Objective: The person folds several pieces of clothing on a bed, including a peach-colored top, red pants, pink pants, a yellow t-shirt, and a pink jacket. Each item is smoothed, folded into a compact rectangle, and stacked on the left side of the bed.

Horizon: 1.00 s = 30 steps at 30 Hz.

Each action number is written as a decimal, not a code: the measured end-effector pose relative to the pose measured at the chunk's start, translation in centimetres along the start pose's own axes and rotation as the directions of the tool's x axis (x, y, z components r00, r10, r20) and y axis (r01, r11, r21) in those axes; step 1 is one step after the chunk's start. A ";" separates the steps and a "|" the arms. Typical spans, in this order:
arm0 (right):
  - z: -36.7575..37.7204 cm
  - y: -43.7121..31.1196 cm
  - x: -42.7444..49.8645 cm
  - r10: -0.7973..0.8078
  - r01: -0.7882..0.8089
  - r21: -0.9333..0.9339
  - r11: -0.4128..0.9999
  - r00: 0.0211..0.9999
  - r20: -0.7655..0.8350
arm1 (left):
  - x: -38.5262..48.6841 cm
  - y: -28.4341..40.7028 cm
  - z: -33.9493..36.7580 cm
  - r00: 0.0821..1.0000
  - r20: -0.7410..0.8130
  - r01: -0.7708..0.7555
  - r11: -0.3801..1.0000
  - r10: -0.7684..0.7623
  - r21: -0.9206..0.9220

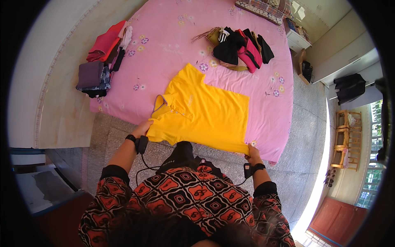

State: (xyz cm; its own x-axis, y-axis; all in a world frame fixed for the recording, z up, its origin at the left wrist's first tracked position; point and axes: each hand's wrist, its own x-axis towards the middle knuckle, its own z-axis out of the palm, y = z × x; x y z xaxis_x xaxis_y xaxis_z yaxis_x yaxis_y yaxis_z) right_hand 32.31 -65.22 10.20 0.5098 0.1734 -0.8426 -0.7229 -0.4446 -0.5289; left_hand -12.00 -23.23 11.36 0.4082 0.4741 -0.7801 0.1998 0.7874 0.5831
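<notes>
A yellow short-sleeved polo shirt [213,114] lies spread front side up across the near edge of the bed, its collar towards the left. My left hand [142,128] grips it at the shoulder beside the collar. At the hem's near corner, my right hand [254,154] pinches the cloth. Between both hands the near side of the shirt is stretched fairly straight and hangs slightly past the mattress edge. The far sleeve rests flat on the pink flowered bedsheet [166,61].
Folded clothes [95,68] are stacked at the bed's left edge. A loose heap of dark and pink garments [240,49] lies beyond the shirt. Pillows [262,10] sit at the far end. Wooden chairs [345,140] stand at the right, and cables hang from my wrist straps.
</notes>
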 end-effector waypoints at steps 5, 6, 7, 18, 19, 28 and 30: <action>3.2 -7.1 5.2 -0.008 0.013 0.051 0.999 0.996 -0.086 | 5.8 10.7 5.8 0.980 -0.186 -0.056 0.992 0.076 0.110; 4.0 -8.1 6.0 -0.079 0.086 0.060 0.994 0.990 -0.113 | 7.0 11.9 7.3 0.971 -0.210 -0.096 0.992 0.111 0.079; 4.9 -9.1 6.7 -0.105 0.127 0.095 0.987 0.972 -0.208 | 8.3 13.3 8.5 0.962 -0.231 -0.142 0.990 0.144 0.025; 11.6 -16.2 15.8 0.085 0.001 0.476 0.879 0.984 -0.158 | 26.3 21.4 12.6 0.989 -0.107 0.086 0.981 -0.106 -0.174; 12.0 -16.5 16.8 0.070 0.014 0.482 0.876 0.985 -0.155 | 27.3 21.4 12.7 0.980 -0.145 0.108 0.977 -0.135 -0.184; 14.1 -17.9 21.5 0.037 0.100 0.568 0.817 0.974 -0.224 | 31.0 21.2 13.9 0.996 0.002 0.092 0.959 -0.094 -0.267; 14.7 -18.1 21.8 0.037 0.115 0.527 0.842 0.962 -0.269 | 31.3 20.8 13.9 0.995 -0.004 0.098 0.952 -0.104 -0.289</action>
State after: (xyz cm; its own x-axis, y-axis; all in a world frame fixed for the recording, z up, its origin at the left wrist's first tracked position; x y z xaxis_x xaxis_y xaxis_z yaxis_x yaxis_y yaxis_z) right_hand 49.64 -40.45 -0.05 0.5891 -0.0862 -0.8035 -0.7961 0.1085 -0.5954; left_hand 17.29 2.53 2.17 0.3815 0.3915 -0.8373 -0.0270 0.9102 0.4133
